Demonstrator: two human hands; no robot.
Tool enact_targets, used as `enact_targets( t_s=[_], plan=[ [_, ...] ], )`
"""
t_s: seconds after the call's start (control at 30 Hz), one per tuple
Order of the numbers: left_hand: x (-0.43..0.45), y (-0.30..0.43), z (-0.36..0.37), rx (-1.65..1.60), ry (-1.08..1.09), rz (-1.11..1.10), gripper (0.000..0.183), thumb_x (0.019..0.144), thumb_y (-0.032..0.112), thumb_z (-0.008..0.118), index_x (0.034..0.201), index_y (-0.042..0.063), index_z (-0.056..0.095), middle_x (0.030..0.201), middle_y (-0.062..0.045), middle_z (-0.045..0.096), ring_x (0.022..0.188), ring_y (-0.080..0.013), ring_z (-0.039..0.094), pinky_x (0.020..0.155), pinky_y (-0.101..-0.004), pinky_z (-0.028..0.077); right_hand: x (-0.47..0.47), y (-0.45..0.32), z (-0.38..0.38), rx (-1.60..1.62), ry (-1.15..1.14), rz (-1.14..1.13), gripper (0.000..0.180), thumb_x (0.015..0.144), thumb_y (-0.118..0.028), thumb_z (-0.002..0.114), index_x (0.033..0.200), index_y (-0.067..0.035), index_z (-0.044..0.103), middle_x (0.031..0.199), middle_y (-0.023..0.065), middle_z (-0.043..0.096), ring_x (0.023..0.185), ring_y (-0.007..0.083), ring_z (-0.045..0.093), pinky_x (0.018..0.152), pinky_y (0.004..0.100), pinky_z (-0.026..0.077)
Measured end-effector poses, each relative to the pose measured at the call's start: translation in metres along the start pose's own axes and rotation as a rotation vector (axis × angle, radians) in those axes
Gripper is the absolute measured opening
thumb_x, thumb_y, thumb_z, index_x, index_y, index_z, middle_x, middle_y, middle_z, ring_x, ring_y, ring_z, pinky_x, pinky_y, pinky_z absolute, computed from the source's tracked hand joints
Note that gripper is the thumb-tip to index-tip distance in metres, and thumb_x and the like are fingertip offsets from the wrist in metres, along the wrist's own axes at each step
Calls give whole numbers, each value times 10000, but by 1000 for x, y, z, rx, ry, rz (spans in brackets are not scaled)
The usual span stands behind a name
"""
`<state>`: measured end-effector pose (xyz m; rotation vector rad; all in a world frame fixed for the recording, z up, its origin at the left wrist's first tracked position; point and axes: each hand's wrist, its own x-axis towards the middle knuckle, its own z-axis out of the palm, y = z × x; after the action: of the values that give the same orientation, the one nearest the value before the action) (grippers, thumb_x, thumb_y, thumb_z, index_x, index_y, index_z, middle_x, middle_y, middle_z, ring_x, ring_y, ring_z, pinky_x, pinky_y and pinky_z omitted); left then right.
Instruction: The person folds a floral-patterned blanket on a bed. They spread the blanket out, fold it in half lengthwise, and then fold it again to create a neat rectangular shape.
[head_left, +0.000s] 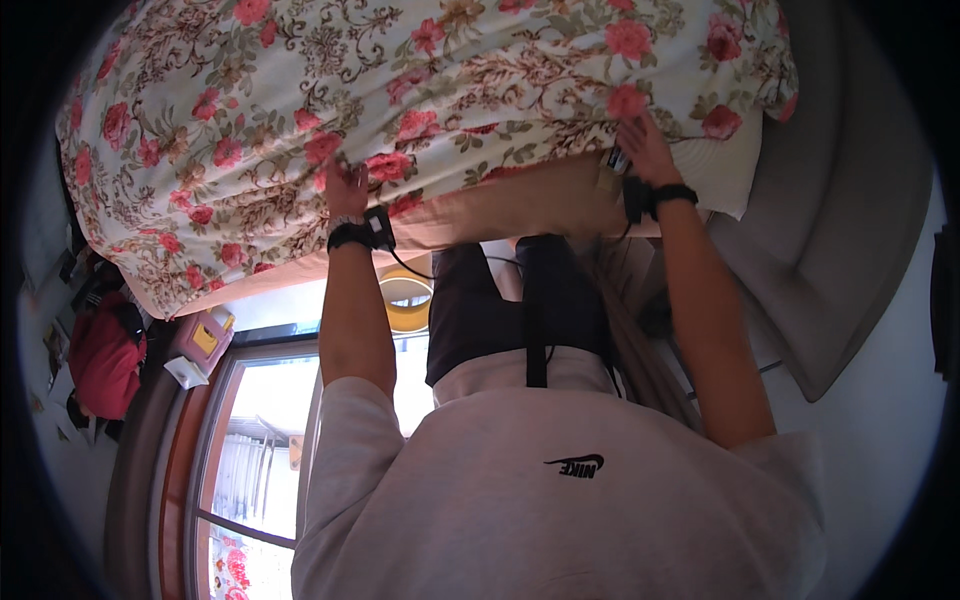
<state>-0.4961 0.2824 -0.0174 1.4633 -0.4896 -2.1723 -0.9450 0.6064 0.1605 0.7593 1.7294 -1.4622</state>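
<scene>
A floral blanket (277, 82) with pink and red flowers and brown scrolls on a cream ground covers the bed in front of me. My left hand (347, 189) is closed on a fold of it, just above its near edge; the fingertips are partly lost in the cloth. Farther right, my right hand (646, 152) grips the same blanket at its hem, fingers over the cloth and thumb hidden. Between my hands the hem runs in shallow wrinkles. Below it shows the plain tan bed side (517, 199). A white quilted layer (720, 169) sticks out at the right corner.
A grey padded headboard (832, 225) curves along the right. Brown curtains (645, 352) hang behind me, near a glazed window (259, 442). A yellow round container (407, 300), a pink box (204, 337) and a red garment or bag (109, 356) lie to the left. A cable (411, 268) trails from my left wrist device.
</scene>
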Motion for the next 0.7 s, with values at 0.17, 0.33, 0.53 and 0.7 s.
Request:
enact_targets(
  t_s=[0.17,0.33,0.53,0.7],
  plan=[
    [-39,34,22,-239,9,-97,271,989,220,506,1154,14,567,1173,-103,606,1086,-229,570,970,-375,470,34,-4,0,131,18,51,323,852,-363,732,866,-75,588,738,8,547,726,177,561,656,301,506],
    [-131,21,-2,-191,73,-192,395,941,237,622,1284,79,507,1261,-74,531,1107,-206,533,926,-352,489,73,-2,-30,-109,-76,106,252,893,-364,681,861,-129,595,755,-13,563,730,129,572,645,265,491],
    [-163,8,-33,-176,154,-279,253,951,245,611,1152,93,591,1148,-52,584,1017,-183,554,905,-329,507,25,-7,20,-7,81,-95,244,895,-300,689,836,-94,571,735,11,546,681,129,557,591,239,488],
    [-120,1,-56,-231,163,-275,389,967,323,559,1252,60,530,1194,-100,554,1120,-259,540,975,-369,491,-11,-7,-95,-177,183,-191,275,892,-333,686,790,-125,538,668,-33,452,632,73,469,568,238,417]
  ],
)
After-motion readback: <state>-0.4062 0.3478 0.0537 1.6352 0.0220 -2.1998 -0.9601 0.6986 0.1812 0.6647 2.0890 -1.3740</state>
